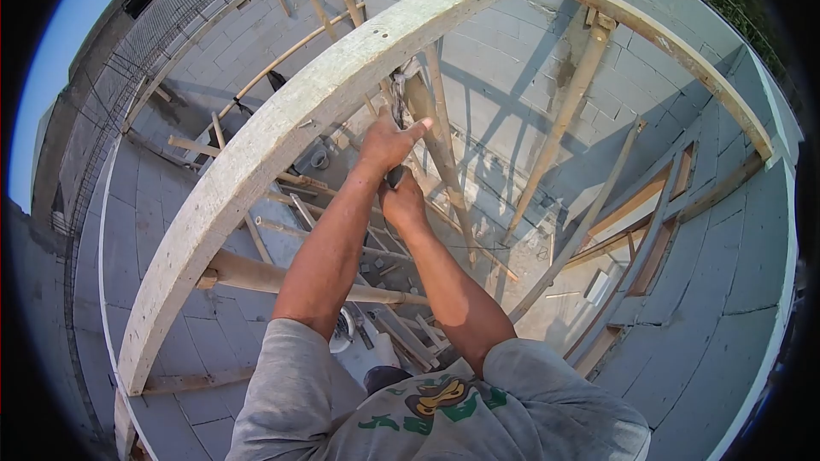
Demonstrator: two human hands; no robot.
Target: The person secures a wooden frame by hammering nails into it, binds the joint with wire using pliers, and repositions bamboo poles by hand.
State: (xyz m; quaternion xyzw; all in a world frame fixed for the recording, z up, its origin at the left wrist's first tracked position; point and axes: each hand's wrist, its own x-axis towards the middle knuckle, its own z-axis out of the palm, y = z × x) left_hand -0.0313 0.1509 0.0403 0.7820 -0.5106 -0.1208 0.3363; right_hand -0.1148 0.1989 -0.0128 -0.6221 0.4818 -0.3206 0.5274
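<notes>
My left hand (pixel 391 141) reaches up beside the top of an upright bamboo pole (pixel 438 149), just under a long pale wooden beam (pixel 342 60). Its thumb sticks out to the right and the other fingers curl round something mostly hidden. A dark, narrow strip (pixel 399 94) runs between that hand and the beam, close to the pole. Just below, my right hand (pixel 403 202) is closed around a dark object (pixel 395 176), of which only a short end shows above the fist. What kind of thing it is cannot be made out.
Grey block walls (pixel 504 51) surround the space. Another slanted pole (pixel 564 119) props a side beam (pixel 666 38). A horizontal bamboo pole (pixel 282 276) crosses below my arms. Far down, the floor holds loose timber and a bucket (pixel 320 159). At right is a wooden window frame (pixel 636 213).
</notes>
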